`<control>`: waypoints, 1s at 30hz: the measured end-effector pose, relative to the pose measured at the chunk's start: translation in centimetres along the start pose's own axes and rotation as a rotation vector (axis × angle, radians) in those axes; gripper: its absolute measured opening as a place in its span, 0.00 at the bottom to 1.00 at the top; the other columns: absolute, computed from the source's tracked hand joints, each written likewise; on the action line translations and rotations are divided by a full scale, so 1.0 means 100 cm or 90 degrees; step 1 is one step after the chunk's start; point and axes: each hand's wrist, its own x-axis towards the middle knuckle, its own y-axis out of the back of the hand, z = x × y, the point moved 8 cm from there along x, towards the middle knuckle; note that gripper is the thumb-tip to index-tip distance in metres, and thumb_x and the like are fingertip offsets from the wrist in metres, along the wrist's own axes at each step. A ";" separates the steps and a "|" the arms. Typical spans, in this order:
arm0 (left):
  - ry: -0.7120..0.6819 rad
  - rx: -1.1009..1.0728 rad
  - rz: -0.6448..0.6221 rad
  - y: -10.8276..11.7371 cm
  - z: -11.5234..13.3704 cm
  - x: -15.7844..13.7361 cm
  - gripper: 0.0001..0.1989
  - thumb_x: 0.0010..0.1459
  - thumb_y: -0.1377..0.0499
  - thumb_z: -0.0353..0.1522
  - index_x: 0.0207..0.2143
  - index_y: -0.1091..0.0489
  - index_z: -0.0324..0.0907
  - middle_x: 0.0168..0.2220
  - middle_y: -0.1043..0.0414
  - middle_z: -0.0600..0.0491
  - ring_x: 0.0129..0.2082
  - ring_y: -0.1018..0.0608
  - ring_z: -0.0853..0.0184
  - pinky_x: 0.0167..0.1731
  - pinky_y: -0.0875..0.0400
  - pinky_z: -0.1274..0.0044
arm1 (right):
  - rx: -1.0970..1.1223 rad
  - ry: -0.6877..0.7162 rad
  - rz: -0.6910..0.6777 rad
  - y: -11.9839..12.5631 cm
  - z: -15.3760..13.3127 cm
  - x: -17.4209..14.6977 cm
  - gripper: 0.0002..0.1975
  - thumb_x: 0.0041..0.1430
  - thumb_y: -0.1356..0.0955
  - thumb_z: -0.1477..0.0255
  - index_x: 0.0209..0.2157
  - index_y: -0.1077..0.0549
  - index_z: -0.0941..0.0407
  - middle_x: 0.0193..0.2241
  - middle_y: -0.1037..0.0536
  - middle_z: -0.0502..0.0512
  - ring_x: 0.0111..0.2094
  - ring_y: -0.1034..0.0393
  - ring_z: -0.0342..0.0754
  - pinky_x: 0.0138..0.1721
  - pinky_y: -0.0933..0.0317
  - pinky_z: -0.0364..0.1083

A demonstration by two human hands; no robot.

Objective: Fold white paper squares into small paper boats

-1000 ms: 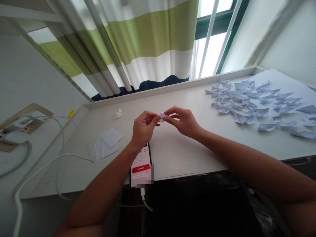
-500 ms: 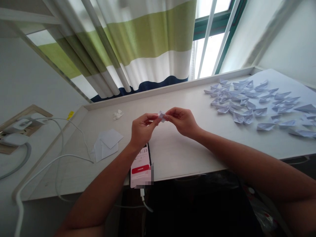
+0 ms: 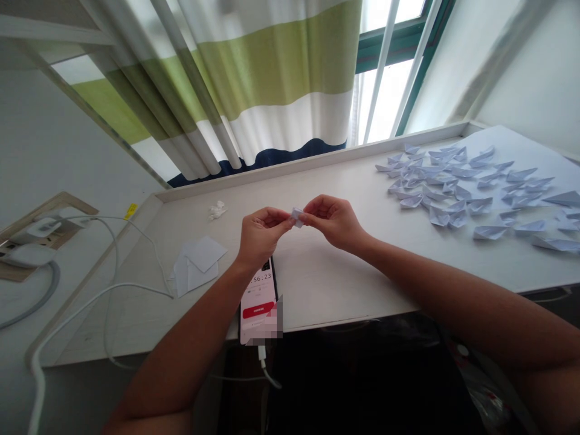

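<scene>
A small folded piece of white paper (image 3: 297, 217) is held above the middle of the desk, pinched from both sides. My left hand (image 3: 263, 234) grips its left edge between thumb and fingers. On the other side, my right hand (image 3: 333, 220) pinches the right edge, thumb and fingertips together. The fingertips cover part of the paper, so its full folded shape is hard to make out. Many folded paper boats (image 3: 446, 175) lie spread over the right part of the desk. Flat white paper sheets (image 3: 202, 266) lie in a loose pile left of my left hand.
A phone (image 3: 257, 311) with a charging cable (image 3: 267, 371) lies at the desk's front edge, under my left wrist. A crumpled white scrap (image 3: 217, 210) sits at the back left. White cables (image 3: 113, 290) run from wall plugs (image 3: 36, 235) across the left side. Behind hangs a striped curtain (image 3: 272, 72).
The paper between my fingertips has turned slightly, and its visible faces look narrower. Both hands stay in nearly the same place, still pinching it.
</scene>
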 end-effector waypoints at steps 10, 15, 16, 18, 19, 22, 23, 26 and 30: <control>0.096 -0.020 -0.062 -0.003 -0.011 0.001 0.24 0.46 0.19 0.44 0.40 0.15 0.38 0.35 0.13 0.45 0.35 0.12 0.60 0.39 0.17 0.70 | 0.054 -0.017 -0.017 0.000 0.007 0.001 0.22 0.51 0.16 0.55 0.39 0.17 0.55 0.33 0.13 0.55 0.37 0.16 0.51 0.43 0.21 0.54; 0.077 0.023 -0.103 -0.008 -0.014 0.001 0.22 0.52 0.22 0.47 0.40 0.14 0.40 0.36 0.12 0.45 0.36 0.13 0.60 0.35 0.20 0.72 | 0.009 -0.001 -0.030 0.000 0.004 0.000 0.21 0.52 0.16 0.54 0.37 0.17 0.55 0.34 0.13 0.55 0.37 0.17 0.51 0.43 0.21 0.55; 0.072 0.028 -0.106 -0.008 -0.014 0.001 0.21 0.53 0.22 0.47 0.39 0.14 0.41 0.35 0.13 0.45 0.35 0.13 0.60 0.35 0.20 0.72 | -0.004 -0.003 -0.034 0.000 0.005 0.000 0.22 0.52 0.16 0.54 0.38 0.17 0.56 0.33 0.13 0.55 0.36 0.17 0.51 0.43 0.21 0.54; 0.060 0.036 -0.109 -0.008 -0.012 0.000 0.19 0.54 0.23 0.47 0.37 0.14 0.41 0.34 0.13 0.45 0.34 0.13 0.61 0.35 0.20 0.72 | -0.023 -0.015 -0.049 -0.002 0.007 0.000 0.23 0.53 0.17 0.54 0.41 0.16 0.56 0.34 0.13 0.55 0.36 0.18 0.50 0.42 0.21 0.53; 0.053 0.041 -0.112 -0.008 -0.010 0.000 0.19 0.54 0.23 0.47 0.37 0.13 0.41 0.34 0.13 0.45 0.34 0.13 0.61 0.36 0.20 0.71 | -0.029 -0.022 -0.059 -0.003 0.008 0.000 0.23 0.55 0.18 0.53 0.42 0.16 0.57 0.34 0.13 0.56 0.36 0.18 0.50 0.41 0.22 0.52; 0.031 0.051 -0.131 -0.011 -0.006 -0.001 0.19 0.53 0.22 0.47 0.36 0.13 0.41 0.34 0.13 0.45 0.34 0.14 0.61 0.37 0.19 0.70 | -0.047 -0.026 -0.076 -0.006 0.005 -0.002 0.22 0.59 0.20 0.52 0.39 0.15 0.57 0.34 0.13 0.57 0.36 0.19 0.49 0.41 0.23 0.52; 0.025 0.048 -0.135 -0.011 -0.005 -0.001 0.19 0.53 0.22 0.47 0.36 0.14 0.41 0.34 0.13 0.46 0.34 0.14 0.61 0.36 0.20 0.71 | -0.048 -0.024 -0.079 -0.007 0.003 -0.002 0.21 0.59 0.21 0.51 0.37 0.15 0.57 0.33 0.13 0.57 0.35 0.19 0.50 0.41 0.23 0.52; 0.034 0.030 -0.138 -0.011 -0.008 -0.002 0.20 0.50 0.20 0.47 0.35 0.15 0.41 0.33 0.13 0.47 0.32 0.14 0.61 0.34 0.20 0.72 | -0.037 -0.020 -0.096 -0.010 -0.004 -0.004 0.21 0.59 0.21 0.51 0.34 0.17 0.57 0.31 0.14 0.57 0.35 0.18 0.51 0.41 0.23 0.53; 0.100 0.023 -0.175 -0.015 -0.016 -0.004 0.23 0.52 0.22 0.48 0.39 0.16 0.40 0.32 0.13 0.46 0.29 0.13 0.60 0.33 0.20 0.71 | -0.061 -0.003 -0.095 -0.008 -0.008 -0.004 0.17 0.61 0.21 0.56 0.33 0.17 0.57 0.29 0.15 0.55 0.32 0.21 0.49 0.37 0.25 0.50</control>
